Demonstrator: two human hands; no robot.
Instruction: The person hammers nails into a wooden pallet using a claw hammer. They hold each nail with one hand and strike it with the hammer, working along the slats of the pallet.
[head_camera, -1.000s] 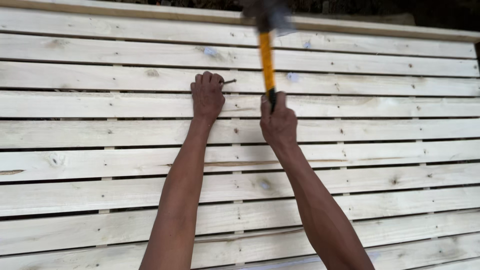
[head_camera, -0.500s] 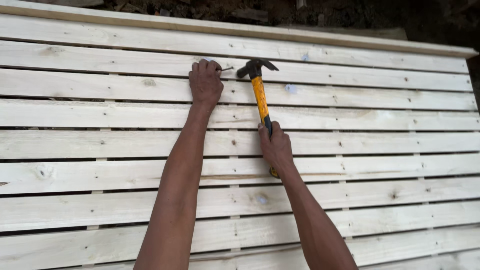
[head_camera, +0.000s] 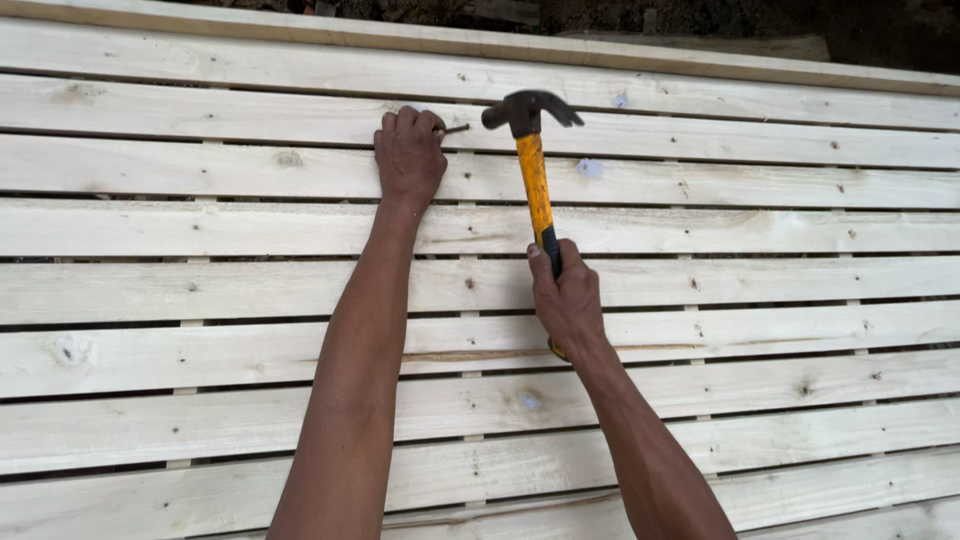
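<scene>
A large panel of pale wooden slats (head_camera: 760, 230) fills the view. My left hand (head_camera: 408, 156) rests on an upper slat and pinches a nail (head_camera: 457, 129) between its fingers, the nail sticking out to the right. My right hand (head_camera: 566, 296) grips the yellow and black handle of a claw hammer (head_camera: 533, 160). The hammer's dark head sits just right of the nail, its face almost touching the nail's head.
The slats run left to right with narrow gaps and rows of small nail heads. A thicker top rail (head_camera: 620, 52) borders the panel. Dark ground (head_camera: 700, 20) lies beyond it.
The hammer has swung down from high above the panel to the nail. My right hand dropped lower on the slats. My left hand has kept its hold on the nail.
</scene>
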